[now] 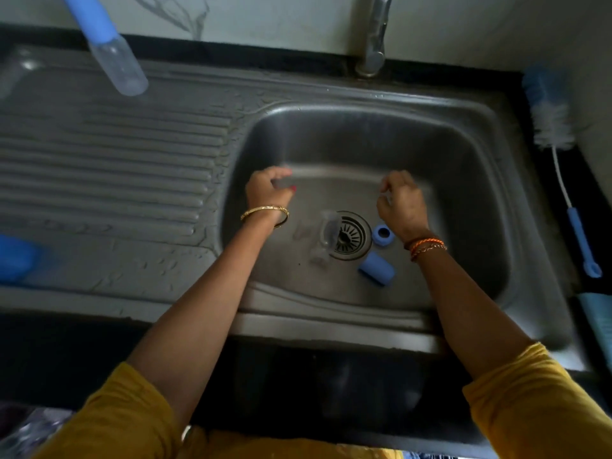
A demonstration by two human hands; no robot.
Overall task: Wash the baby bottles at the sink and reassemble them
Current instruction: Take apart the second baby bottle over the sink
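Observation:
Both my hands are over the steel sink basin (463, 180). My left hand (268, 188) has its fingers curled round a blurred clear bottle part (282, 183). My right hand (402, 202) pinches a small clear piece (385, 194); what it is cannot be made out. On the basin floor lie a blue screw ring (383, 234), a blue cap (376, 268) on its side, a clear cap (329, 233) by the drain (351, 236), and small clear teat-like pieces (317, 256). A clear bottle with a blue sleeve (114, 58) lies on the drainboard at the back left.
The faucet (374, 38) stands behind the basin; no water is seen running. A blue-and-white bottle brush (556, 134) lies on the dark counter to the right. The ribbed drainboard (116, 180) is wet. A blurred blue object (16, 256) sits at its left edge.

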